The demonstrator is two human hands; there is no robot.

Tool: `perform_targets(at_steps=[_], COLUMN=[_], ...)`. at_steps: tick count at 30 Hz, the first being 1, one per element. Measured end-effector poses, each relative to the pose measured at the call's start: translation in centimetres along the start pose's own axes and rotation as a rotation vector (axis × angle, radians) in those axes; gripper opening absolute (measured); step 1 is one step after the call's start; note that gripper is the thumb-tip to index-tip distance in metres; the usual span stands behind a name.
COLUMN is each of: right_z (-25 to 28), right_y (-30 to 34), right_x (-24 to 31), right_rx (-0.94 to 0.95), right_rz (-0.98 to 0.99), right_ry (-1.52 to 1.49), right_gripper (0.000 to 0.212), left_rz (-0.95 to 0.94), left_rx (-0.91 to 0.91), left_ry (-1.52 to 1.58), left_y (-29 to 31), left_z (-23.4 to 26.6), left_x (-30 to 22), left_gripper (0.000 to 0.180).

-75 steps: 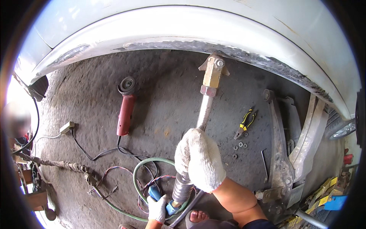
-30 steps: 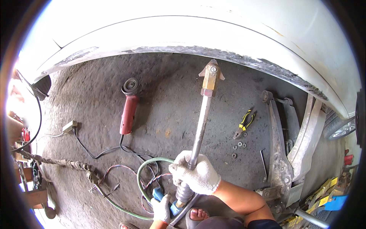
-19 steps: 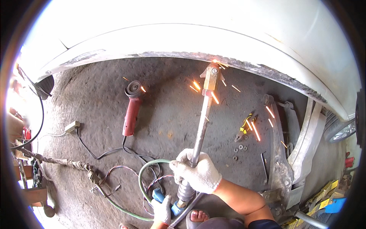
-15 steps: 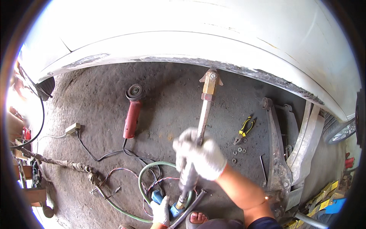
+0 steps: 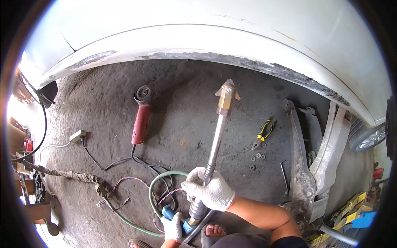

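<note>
Slide-hammer puller (image 5: 216, 140) runs near view centre down to 6 o'clock, two-handed: left hand (image 5: 172, 227), at 6 to 7, wrapped on its blue handle (image 5: 167, 211); right hand (image 5: 209, 190), at 6, closed around the rod by the upper end of the grey slide weight (image 5: 199, 210). Brass-coloured head (image 5: 226, 99) points to 12; floor shows between it and the scuffed white car sill (image 5: 194, 41). We judge the right glove could be pinched if the weight slid with fingers over its end; the head might skid if set to the sill at a slant; the green hose (image 5: 150, 193), looped at 7, could snag the handle. We count one puller, two gloved hands, one red angle grinder (image 5: 141, 124) at 9, one pair of yellow-and-black pliers (image 5: 259, 137) at 3, five small nuts or washers (image 5: 259, 155) just below, one hex key (image 5: 284, 178) at 4.
</note>
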State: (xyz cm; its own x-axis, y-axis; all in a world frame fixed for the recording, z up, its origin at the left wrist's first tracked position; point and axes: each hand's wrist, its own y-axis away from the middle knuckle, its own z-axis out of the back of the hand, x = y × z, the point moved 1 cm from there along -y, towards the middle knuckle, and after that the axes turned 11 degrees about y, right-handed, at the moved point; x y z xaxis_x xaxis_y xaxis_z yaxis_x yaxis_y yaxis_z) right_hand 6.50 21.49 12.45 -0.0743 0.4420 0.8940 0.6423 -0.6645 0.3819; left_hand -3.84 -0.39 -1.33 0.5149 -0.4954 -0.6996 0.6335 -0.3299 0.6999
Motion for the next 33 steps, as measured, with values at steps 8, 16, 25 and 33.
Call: perform_targets(at_steps=[8,16,25,33], right_z=[1.0,1.7,2.4,0.4], right_y=[-0.1,-0.3,-2.3,-0.7], right_x=[1.9,2.3,6.1,0.5], right_rx=[-0.021,-0.063,-0.048,-0.064], right_rz=[0.032,0.090,0.153,0.120], right_ry=[0.013,-0.006,-0.164,0.177], right_gripper=[0.008,0.007,0.010,0.012], left_rz=[0.017,0.022,-0.044,-0.104], left_rx=[0.039,0.026,0.017,-0.009], left_ry=[0.118,-0.010,0.097,0.068], left_y=[0.0,0.5,-0.2,-2.7], left_z=[-1.3,-2.0,-2.0,-0.8], left_x=[0.9,-0.7,-1.4,0.8], left_gripper=[0.054,0.052,0.061,0.062])
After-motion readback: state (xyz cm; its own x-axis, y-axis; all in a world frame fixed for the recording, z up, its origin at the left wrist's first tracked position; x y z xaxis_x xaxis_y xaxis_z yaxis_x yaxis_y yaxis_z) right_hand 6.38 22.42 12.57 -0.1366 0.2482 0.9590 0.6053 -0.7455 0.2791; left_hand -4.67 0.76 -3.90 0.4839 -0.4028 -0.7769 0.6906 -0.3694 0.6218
